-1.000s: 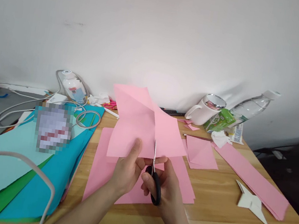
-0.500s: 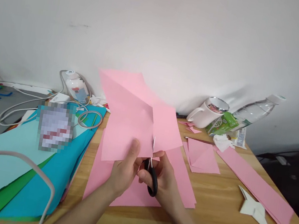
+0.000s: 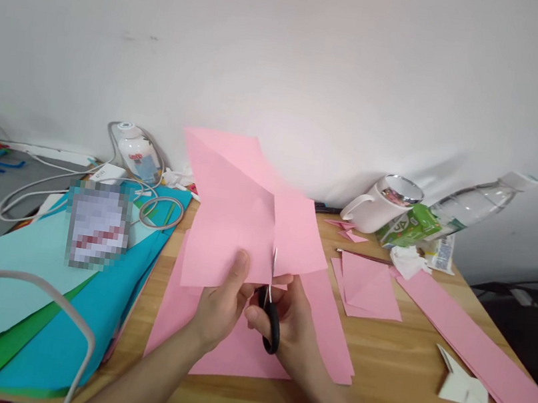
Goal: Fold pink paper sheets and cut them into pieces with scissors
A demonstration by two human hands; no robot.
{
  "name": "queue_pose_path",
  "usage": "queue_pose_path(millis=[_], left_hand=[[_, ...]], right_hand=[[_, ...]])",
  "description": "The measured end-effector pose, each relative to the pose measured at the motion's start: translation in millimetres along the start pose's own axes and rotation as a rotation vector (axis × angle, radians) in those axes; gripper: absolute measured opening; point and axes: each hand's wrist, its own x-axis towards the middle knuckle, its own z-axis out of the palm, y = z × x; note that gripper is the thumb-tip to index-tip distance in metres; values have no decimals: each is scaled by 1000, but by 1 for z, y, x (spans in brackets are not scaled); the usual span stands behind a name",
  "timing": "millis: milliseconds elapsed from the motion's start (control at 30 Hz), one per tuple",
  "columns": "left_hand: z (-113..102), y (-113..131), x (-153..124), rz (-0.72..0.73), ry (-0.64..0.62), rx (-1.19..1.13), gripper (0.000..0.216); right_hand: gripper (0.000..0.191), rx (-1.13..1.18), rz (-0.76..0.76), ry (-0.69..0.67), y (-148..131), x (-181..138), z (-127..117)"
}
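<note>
A pink sheet of paper (image 3: 232, 229) is held up above the desk by my left hand (image 3: 225, 309), whose thumb presses on its near edge. My right hand (image 3: 294, 323) is closed round the black handles of a pair of scissors (image 3: 272, 326). The blades point away from me and sit at a cut in the paper, with a flap (image 3: 297, 236) standing to the right of it. Beneath both hands lie more pink sheets (image 3: 245, 359) on the wooden desk. My left fingers are partly hidden under the paper.
Teal and green papers (image 3: 60, 345) with a cable across them lie left. At the right are a white mug (image 3: 383, 202), a green carton (image 3: 411, 226), a tilted bottle (image 3: 478, 202), pink squares (image 3: 370, 287), pink strips (image 3: 473, 353) and a folded white paper star (image 3: 467, 393).
The view has shifted slightly, so items at the right sit farther right. Both hands keep their holds on paper and scissors, and the scissors stay at the cut with little movement.
</note>
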Motion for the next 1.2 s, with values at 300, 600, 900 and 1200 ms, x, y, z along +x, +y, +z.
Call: queue_pose_path(millis=[300,600,900,1200], left_hand=[[1,-3,1,21,33,-6,53],[1,-4,3,-8,34,46,62],[3,-3,3,104,81,-13,42],[5,-4,3,116,134,-73,39]], right_hand=[[49,-16,14,-2,-3,1,-3],[50,5,21,-9,-2,1,-3],[45,-19,36,-25,-4,1,-3],[51,-24,41,-11,-7,2,-3]])
